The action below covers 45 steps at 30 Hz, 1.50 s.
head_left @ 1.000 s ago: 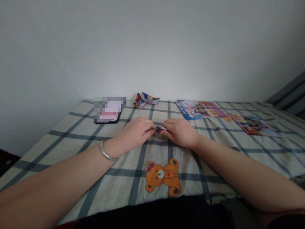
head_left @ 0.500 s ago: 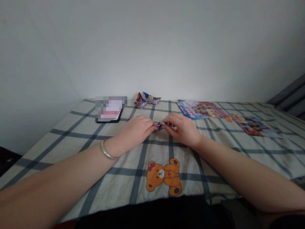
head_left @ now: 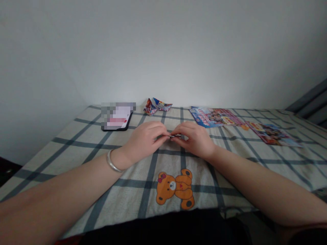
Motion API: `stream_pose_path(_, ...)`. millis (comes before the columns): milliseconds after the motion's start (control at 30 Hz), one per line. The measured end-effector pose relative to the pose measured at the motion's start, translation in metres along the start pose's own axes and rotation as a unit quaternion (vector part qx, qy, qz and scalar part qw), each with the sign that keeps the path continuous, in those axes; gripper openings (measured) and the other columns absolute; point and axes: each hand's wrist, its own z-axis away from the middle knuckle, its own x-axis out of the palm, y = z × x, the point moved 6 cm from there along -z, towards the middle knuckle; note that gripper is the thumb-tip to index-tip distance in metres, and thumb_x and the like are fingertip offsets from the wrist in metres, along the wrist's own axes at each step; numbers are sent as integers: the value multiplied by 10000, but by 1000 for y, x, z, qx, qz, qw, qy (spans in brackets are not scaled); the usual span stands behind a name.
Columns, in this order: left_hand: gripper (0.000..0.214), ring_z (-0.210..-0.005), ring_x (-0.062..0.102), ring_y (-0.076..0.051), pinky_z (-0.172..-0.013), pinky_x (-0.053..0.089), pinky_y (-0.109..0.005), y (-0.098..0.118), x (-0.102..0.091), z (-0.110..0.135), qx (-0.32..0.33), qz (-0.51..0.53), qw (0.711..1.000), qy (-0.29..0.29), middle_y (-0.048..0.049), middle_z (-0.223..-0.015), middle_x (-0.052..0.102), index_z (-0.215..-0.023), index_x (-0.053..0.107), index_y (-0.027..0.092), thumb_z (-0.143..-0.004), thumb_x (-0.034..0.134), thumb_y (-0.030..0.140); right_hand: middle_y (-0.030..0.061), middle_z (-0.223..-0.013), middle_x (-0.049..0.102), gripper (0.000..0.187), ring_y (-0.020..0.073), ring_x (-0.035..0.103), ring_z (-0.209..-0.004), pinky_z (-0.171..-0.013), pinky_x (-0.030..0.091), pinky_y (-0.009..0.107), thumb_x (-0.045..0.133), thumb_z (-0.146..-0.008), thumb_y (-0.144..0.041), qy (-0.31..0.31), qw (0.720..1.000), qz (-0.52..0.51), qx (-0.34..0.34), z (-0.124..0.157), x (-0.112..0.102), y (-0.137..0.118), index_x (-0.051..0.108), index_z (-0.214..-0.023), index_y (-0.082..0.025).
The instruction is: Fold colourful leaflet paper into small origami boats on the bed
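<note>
Between my fingertips is a small piece of folded paper (head_left: 174,136), seen almost edge-on and mostly hidden by the fingers. My left hand (head_left: 148,136), with a silver bangle (head_left: 112,162) on its wrist, pinches the left end of the paper. On the other side, my right hand (head_left: 195,139) is closed on the right end. Both hands rest low over the checked tablecloth (head_left: 133,197). Beyond them, near the wall, stand folded paper shapes (head_left: 162,105) with a colourful print.
A phone (head_left: 119,117) with a blurred screen lies at the back left. Two printed sheets, a larger flyer (head_left: 217,116) and a smaller flyer (head_left: 273,133), lie flat to the right. A white wall (head_left: 163,51) bounds the table's far side.
The folded paper has tipped from showing its printed face to nearly edge-on. My left hand's fingertips have shifted slightly right, closer to the right hand's.
</note>
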Motion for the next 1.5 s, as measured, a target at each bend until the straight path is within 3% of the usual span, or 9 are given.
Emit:
stream_pose_path(300,128,-829,577,-173,-749,466,-314,2,1,-1,-14,4,1000,-22,-28,-849,623,-839,610,172,-926,546,241,55,-862,680,193,171,599,-807,-708,449,279,530,-940,-290,6,999,31,-44,1,0,-4,669,-866,-178)
stream_pose_path(467,149,-829,558,-171,-750,455,-312,2,1,0,-38,24,999,-30,-19,-840,591,-817,575,177,-926,542,272,53,-866,679,184,175,587,-803,-712,450,293,527,-939,-296,8,998,43,-49,1,0,-6,664,-882,-187)
stream_pose_path(633,91,-809,531,-162,-736,445,-303,2,5,0,-65,44,996,-52,-13,-842,541,-824,535,179,-901,532,228,63,-861,688,201,192,561,-803,-733,452,323,510,-950,-276,4,994,53,-98,-2,-1,-12,672,-903,-167)
stream_pose_path(800,70,-858,530,-167,-781,458,-315,-2,8,-1,-73,81,992,-56,-18,-883,534,-852,527,186,-903,520,232,57,-862,692,191,191,556,-812,-752,452,330,518,-952,-284,17,994,43,-95,-1,-3,-9,669,-896,-181)
stream_pose_path(1133,73,-897,559,-167,-830,455,-329,-7,7,-1,-39,91,994,-37,-11,-911,602,-889,577,193,-936,534,229,35,-827,661,54,176,568,-805,-756,449,314,607,-895,-240,30,998,-38,-32,-1,0,0,628,-879,-193)
stream_pose_path(1500,89,-889,574,-170,-814,471,-321,-2,4,-1,-2,67,997,-27,-22,-901,622,-856,593,182,-929,543,193,49,-883,659,62,174,584,-846,-773,467,314,574,-905,-230,23,996,-59,-62,-2,0,-5,611,-866,-199)
